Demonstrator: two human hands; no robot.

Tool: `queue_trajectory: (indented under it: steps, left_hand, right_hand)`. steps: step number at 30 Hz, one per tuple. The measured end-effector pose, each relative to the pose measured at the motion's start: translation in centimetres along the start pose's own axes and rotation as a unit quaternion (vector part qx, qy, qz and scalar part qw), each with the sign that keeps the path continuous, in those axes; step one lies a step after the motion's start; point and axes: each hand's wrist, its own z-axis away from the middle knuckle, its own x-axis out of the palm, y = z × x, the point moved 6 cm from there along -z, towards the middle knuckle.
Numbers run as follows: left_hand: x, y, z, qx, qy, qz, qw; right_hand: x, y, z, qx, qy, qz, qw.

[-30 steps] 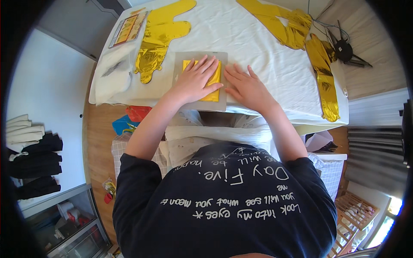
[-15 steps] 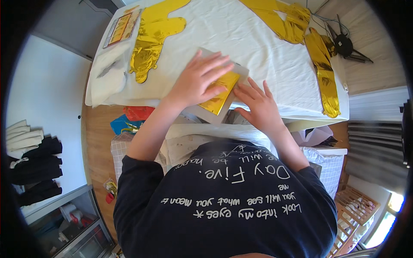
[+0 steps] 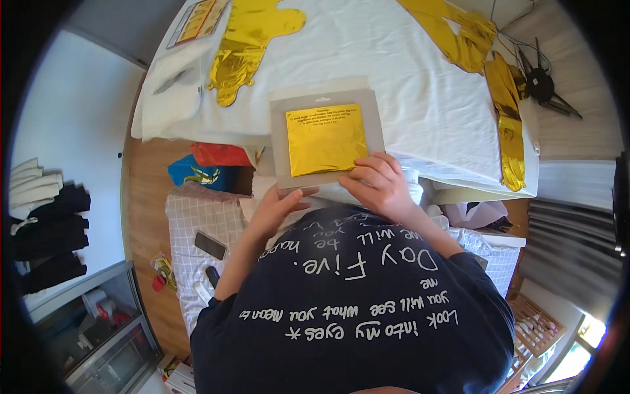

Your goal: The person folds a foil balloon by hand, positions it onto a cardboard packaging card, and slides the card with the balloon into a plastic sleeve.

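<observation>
A flat, clear packet with a grey border [image 3: 279, 141] holds a folded gold foil sheet [image 3: 326, 141] with small print along its top. It sits squarely in front of me, over the near edge of the white-covered table. My right hand [image 3: 380, 186] pinches the packet's lower right corner, thumb and fingers closed on it. At the lower left edge is my left hand [image 3: 279, 209], its fingers apart and close under the border. Whether those fingertips touch the packet is hard to see.
Flat gold foil balloons lie on the table at the far left [image 3: 239, 56] and along the right [image 3: 508, 125]. Left of them are a clear plastic bag [image 3: 172, 98] and a printed card [image 3: 199, 23]. A black stand [image 3: 541, 85] is at right; a phone [image 3: 210, 245] lies on checked cloth.
The packet has been turned from a slant to square with me. My left hand has come off its top down to the near edge; my right hand has closed on the lower right corner.
</observation>
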Motion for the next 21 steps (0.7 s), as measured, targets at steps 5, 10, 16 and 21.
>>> queue_trajectory:
  steps: [5, 10, 16, 21]
  left_hand:
    - [2.0, -1.6, -1.6, -0.026, 0.079, 0.095, 0.992]
    - [1.3, -0.8, -2.2, -0.022, 0.092, 0.120, 0.988]
    - [1.6, -0.8, -2.5, -0.049, 0.046, 0.077, 0.995]
    - [3.0, -2.4, -2.4, -0.103, 0.035, 0.019, 0.994]
  right_hand:
    - [0.6, -1.2, 1.7, 0.001, 0.008, -0.067, 0.998]
    - [-1.4, 1.2, 7.9, 0.230, 0.108, -0.054, 0.966]
    - [1.1, 1.0, 10.9, 0.535, 0.086, -0.563, 0.624]
    - [2.4, 1.5, 12.0, 0.607, 0.003, -0.587, 0.535]
